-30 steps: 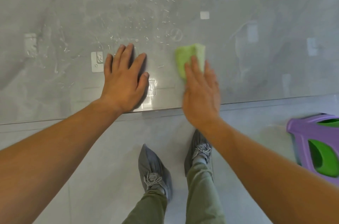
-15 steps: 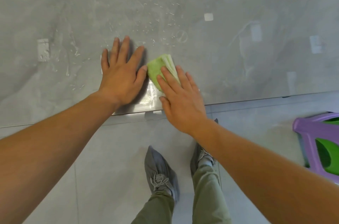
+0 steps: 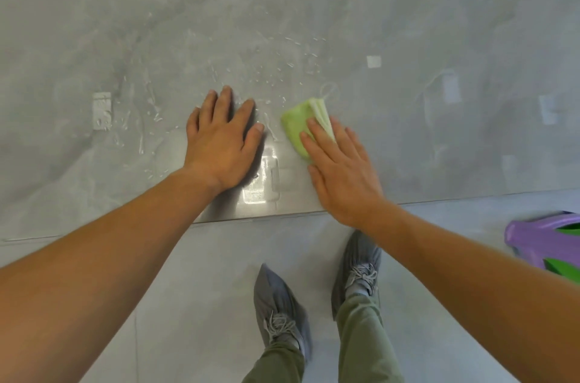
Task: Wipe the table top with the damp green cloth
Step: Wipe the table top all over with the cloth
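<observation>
Green cloth (image 3: 295, 126) half hidden under right hand (image 3: 342, 175).

The near part of the green cloth (image 3: 296, 123) lies hidden under the fingers of the right grip (image 3: 340, 169), so its full outline cannot be determined. The counter (image 3: 439, 147) runs past the top, left and right picture edges. The left grip (image 3: 219, 147) covers the counter surface beneath its palm. The purple basket (image 3: 527, 235) is blurred and cut off at the right edge; the green parts in it cannot be identified. The right forearm (image 3: 455, 257) hides part of the right shoe (image 3: 361, 260). The left forearm (image 3: 110, 257) and the trouser legs (image 3: 364, 335) are cut off at the picture edges.
</observation>
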A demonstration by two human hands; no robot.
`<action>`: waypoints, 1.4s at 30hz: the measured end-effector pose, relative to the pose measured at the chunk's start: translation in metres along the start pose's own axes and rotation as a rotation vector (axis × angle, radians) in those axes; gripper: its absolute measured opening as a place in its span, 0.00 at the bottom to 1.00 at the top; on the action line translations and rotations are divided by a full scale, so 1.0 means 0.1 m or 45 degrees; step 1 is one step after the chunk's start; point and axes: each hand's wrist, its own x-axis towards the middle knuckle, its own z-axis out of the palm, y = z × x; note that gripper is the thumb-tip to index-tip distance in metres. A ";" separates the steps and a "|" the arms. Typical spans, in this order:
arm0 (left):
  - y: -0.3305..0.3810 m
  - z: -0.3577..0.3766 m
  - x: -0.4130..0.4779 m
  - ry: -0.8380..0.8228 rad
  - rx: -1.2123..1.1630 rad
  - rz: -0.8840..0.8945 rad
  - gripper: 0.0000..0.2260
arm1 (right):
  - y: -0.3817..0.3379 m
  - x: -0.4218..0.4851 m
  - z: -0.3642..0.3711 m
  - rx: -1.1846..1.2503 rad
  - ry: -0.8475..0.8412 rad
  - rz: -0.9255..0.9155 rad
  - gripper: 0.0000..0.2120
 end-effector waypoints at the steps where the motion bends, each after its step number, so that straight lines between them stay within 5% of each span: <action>1: 0.00 -0.03 0.00 -0.016 0.001 0.003 0.26 | 0.10 0.05 -0.03 -0.018 -0.026 -0.053 0.26; 3: -0.01 -0.10 0.01 -0.043 0.002 0.016 0.25 | 0.34 0.26 -0.11 -0.057 -0.028 0.021 0.27; 8: -0.10 -0.24 0.07 -0.028 -0.017 0.085 0.22 | 0.38 0.81 -0.25 0.103 0.118 0.648 0.27; 15: -0.02 -0.30 0.45 0.040 -0.118 0.059 0.24 | 0.38 0.46 -0.14 -0.017 -0.022 -0.057 0.25; 20: 0.03 -0.37 0.90 0.076 -0.133 0.027 0.25 | 0.89 1.36 -0.37 0.090 0.169 0.489 0.26; 22: 0.04 -0.45 1.06 0.085 -0.140 -0.007 0.25 | 0.74 1.47 -0.33 0.080 0.188 0.509 0.28; 28: 0.15 -0.68 1.49 0.076 -0.123 -0.046 0.26 | 0.72 1.11 -0.31 -0.044 -0.026 -0.253 0.27; 36: 0.17 -0.84 1.84 0.039 -0.089 -0.073 0.27 | 1.24 2.18 -0.60 0.047 0.137 0.353 0.30; 42: 0.21 -0.99 2.15 0.056 -0.084 -0.056 0.27 | 1.01 1.64 -0.47 -0.062 -0.075 -0.365 0.29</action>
